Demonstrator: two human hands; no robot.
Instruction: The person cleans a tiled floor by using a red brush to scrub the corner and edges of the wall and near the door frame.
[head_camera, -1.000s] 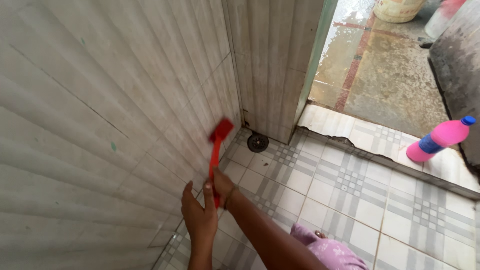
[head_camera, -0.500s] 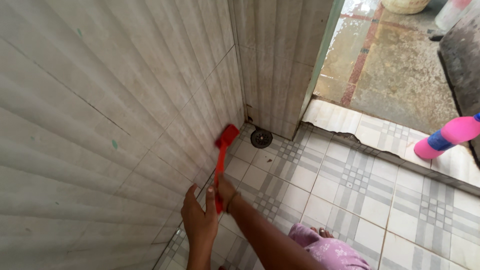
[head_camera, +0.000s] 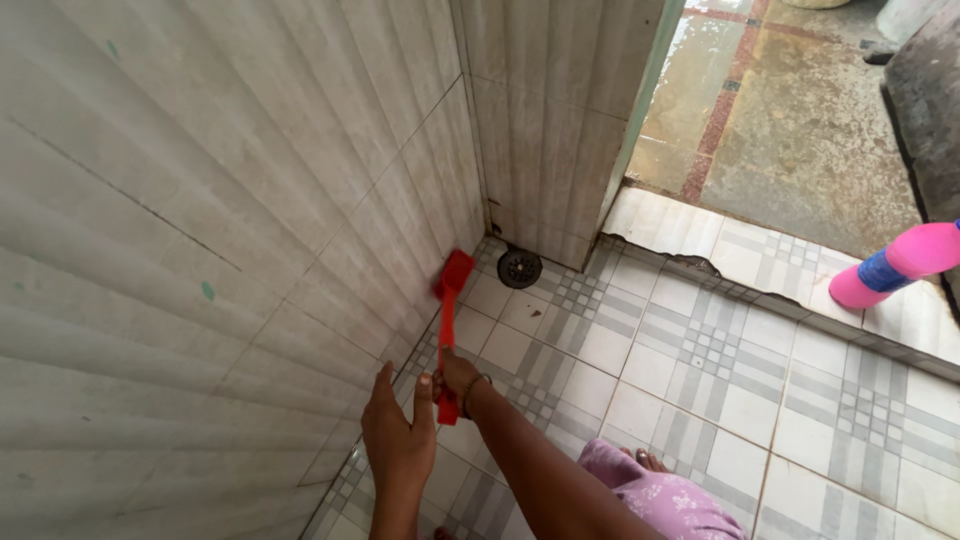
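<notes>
Red brush (head_camera: 449, 320) points away, head against the wall (head_camera: 200, 250).

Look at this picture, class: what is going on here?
A person holds a red long-handled brush with both hands. The right hand grips the lower end of the handle, and the left hand is beside it, fingers at the handle. The brush head presses low against the ribbed tiled wall, near the corner with the round floor drain. A pink bottle lies by the doorway.
</notes>
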